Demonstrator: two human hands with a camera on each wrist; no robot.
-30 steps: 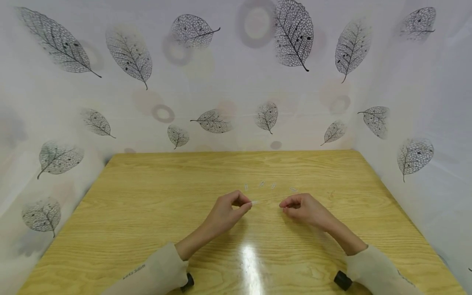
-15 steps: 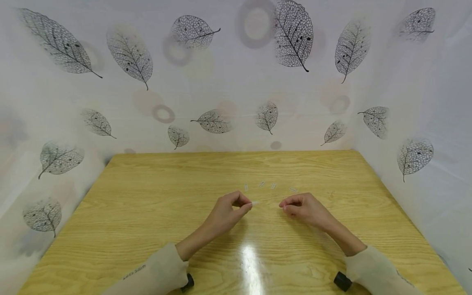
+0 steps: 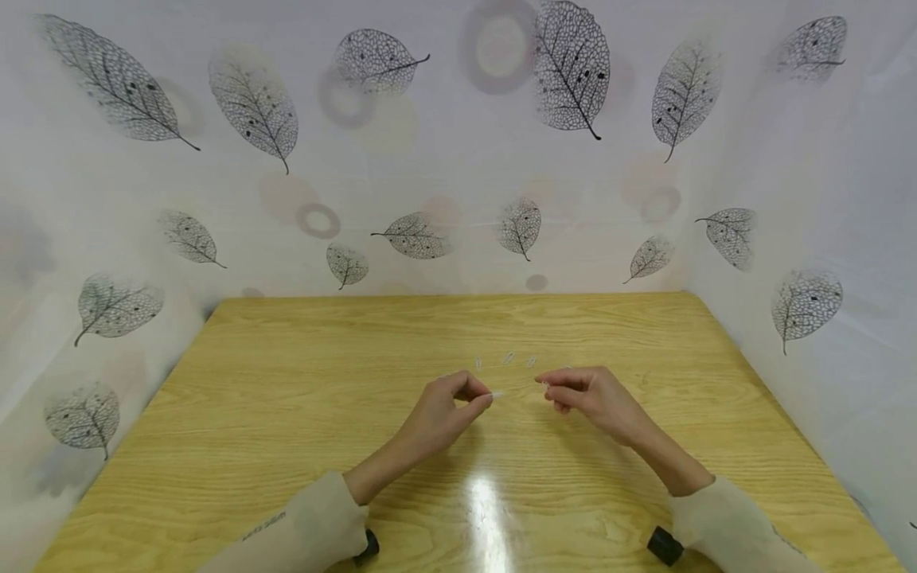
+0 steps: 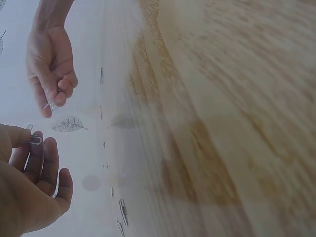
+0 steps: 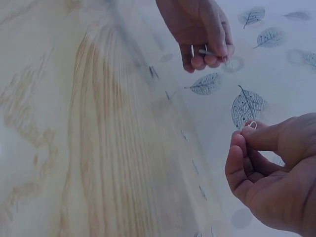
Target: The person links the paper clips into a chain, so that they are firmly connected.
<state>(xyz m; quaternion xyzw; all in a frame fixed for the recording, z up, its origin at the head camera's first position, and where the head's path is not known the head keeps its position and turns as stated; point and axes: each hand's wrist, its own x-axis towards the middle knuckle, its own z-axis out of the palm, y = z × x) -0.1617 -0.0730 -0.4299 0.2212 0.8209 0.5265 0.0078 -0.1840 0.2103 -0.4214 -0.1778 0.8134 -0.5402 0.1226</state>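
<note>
My left hand (image 3: 446, 410) pinches a paper clip (image 4: 35, 139) between thumb and fingertips; its pale end juts toward the right in the head view. A short gap away, my right hand (image 3: 600, 404) pinches another paper clip (image 5: 252, 125) between thumb and forefinger. A rounded wire end of that one shows above the fingertips in the right wrist view. Both hands are above the table, facing each other and apart. Just beyond them lie loose paper clips, among them one at the left (image 3: 478, 363), one in the middle (image 3: 509, 358) and one nearer the right hand (image 3: 532, 361).
The wooden table (image 3: 286, 358) spreads around both hands, with a bright light reflection near its front. A white leaf-printed cloth (image 3: 444, 159) rises behind the table and along both sides. Another clip (image 3: 568, 367) is partly hidden behind the right hand.
My right hand has shifted slightly up and to the left, its fingers a little less bunched, and the clip in it now shows. The left hand has barely moved.
</note>
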